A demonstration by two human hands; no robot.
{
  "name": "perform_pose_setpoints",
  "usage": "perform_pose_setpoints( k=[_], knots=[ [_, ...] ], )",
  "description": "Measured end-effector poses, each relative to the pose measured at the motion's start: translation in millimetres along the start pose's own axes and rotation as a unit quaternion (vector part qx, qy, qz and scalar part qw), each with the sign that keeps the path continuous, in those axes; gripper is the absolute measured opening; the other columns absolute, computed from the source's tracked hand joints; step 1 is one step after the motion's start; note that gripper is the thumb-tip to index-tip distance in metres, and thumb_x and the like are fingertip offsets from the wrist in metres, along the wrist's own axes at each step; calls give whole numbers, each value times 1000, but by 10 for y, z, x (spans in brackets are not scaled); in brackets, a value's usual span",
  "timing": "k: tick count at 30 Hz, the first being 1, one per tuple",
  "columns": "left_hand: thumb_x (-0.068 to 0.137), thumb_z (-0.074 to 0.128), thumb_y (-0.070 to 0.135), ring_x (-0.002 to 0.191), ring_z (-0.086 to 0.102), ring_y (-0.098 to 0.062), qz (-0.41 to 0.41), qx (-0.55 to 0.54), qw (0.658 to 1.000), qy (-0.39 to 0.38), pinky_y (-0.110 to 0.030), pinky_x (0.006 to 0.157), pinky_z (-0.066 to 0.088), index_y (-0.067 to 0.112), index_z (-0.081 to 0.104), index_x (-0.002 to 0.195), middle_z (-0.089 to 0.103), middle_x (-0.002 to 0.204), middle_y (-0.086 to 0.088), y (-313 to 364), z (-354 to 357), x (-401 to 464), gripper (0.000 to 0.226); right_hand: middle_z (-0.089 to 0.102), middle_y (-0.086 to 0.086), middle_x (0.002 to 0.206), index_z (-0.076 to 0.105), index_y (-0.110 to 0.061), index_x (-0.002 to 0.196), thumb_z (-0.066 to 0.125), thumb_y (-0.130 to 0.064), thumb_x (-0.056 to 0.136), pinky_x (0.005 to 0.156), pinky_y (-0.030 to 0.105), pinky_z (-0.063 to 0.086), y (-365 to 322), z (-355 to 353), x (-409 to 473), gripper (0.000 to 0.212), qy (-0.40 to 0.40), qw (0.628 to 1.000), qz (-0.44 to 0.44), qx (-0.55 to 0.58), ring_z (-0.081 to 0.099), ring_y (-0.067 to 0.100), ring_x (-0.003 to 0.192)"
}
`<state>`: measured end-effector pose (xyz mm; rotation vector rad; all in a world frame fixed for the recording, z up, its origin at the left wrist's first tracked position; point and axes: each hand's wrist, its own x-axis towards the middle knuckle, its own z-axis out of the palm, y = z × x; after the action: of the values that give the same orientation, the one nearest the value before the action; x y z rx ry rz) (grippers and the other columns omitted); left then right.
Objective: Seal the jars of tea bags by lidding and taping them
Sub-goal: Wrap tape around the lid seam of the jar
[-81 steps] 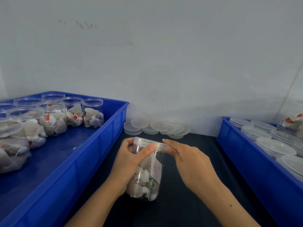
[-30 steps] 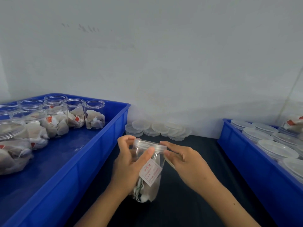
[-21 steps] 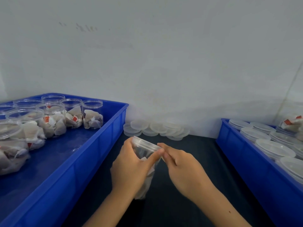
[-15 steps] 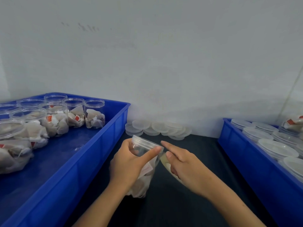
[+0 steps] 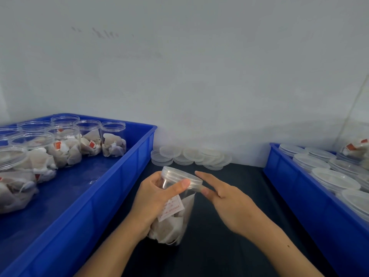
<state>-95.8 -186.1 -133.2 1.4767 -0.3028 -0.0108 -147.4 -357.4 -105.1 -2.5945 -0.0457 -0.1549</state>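
The left hand (image 5: 155,198) grips the upper body of the lidded tea-bag jar (image 5: 173,214), fingers curled round its far side and thumb laid along the skirt of the lid (image 5: 182,177). The jar stands tilted on the dark worktop (image 5: 229,246), lid leaning away from the person; this hold presumably steadies the jar and turns the lid seam toward the right hand. The right hand (image 5: 225,202) sits just right of the lid, fingers extended and loosely spread, one fingertip touching the lid edge. It holds nothing visible; no tape can be made out at the seam, so whether tape is being smoothed down cannot be told. One white paper label (image 5: 171,206) shows on the jar wall below the left thumb.

Beyond the hands, against the wall, loose clear lids (image 5: 189,155) lie overlapped within reach; about seven can be counted. Left of the left hand, a blue tray (image 5: 111,188) holds open, unlidded jars of tea bags (image 5: 112,138), at least eight visible, probably awaiting lidding. Right of the right hand, a second blue tray (image 5: 311,208) holds lidded jars (image 5: 329,179), at least eight lids visible; whether these are taped cannot be told.
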Motion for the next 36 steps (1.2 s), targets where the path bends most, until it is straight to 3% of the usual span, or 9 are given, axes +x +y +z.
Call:
perform_pose_setpoints(
  k=[7,10,13,16,20,24,27,30,36],
  knots=[
    [44,75,59,83,68,5,8,14,1000,-23,-8,59,49,31,49,111,70,102,7,-89,-67,66,77,60,-14,99,35,-54,138,35,-45,102,75,23,47,-36,39,-4,38,58,998,-23,-28,58,7,82],
    [61,64,74,88,67,0,63,93,994,3,-14,64,51,36,45,110,65,108,11,-120,-46,6,65,63,-13,109,37,-49,140,36,-43,102,82,24,48,-67,49,-3,39,76,996,-27,-33,60,8,93],
    [76,37,83,95,54,-3,203,325,914,132,-15,66,43,27,45,121,47,113,15,-162,34,-39,72,64,-12,116,37,-44,142,35,-42,102,82,25,48,-89,90,-3,40,87,995,-23,-43,60,9,99],
    [61,29,97,100,37,2,171,411,883,148,-20,72,36,29,29,134,32,119,16,-148,166,-89,100,65,-10,102,35,-41,144,33,-39,103,66,19,44,-98,142,-26,41,103,992,-23,-64,60,7,83],
    [45,47,94,85,43,11,98,322,933,126,-15,66,32,49,33,110,42,94,33,-121,148,-44,80,65,-8,101,31,-35,147,29,-36,105,73,22,46,-95,163,-44,43,82,994,-38,-62,61,8,86],
    [36,47,96,81,44,16,76,275,951,122,-12,64,34,51,33,98,46,89,33,-91,88,-16,78,61,-9,113,27,-34,150,29,-37,104,87,23,42,-83,102,-29,46,25,999,-21,16,56,7,102],
    [35,61,89,92,56,8,59,198,970,129,-21,73,47,47,50,105,61,100,24,-114,49,-9,83,61,-10,70,25,-41,147,34,-44,102,73,23,44,-40,76,2,47,-28,993,9,110,57,-2,67],
    [43,73,73,97,65,-7,39,151,983,100,-37,84,56,30,65,111,71,102,10,-104,-13,21,81,54,-8,57,26,-46,144,36,-48,100,63,21,39,0,109,10,46,-39,991,2,129,51,-3,51],
    [42,78,53,77,70,-1,21,5,1000,19,-7,57,48,22,74,92,76,86,6,-45,-15,13,59,48,-4,62,33,-52,136,33,-50,100,67,29,44,98,54,29,37,26,998,-49,0,47,9,60]
  ],
)
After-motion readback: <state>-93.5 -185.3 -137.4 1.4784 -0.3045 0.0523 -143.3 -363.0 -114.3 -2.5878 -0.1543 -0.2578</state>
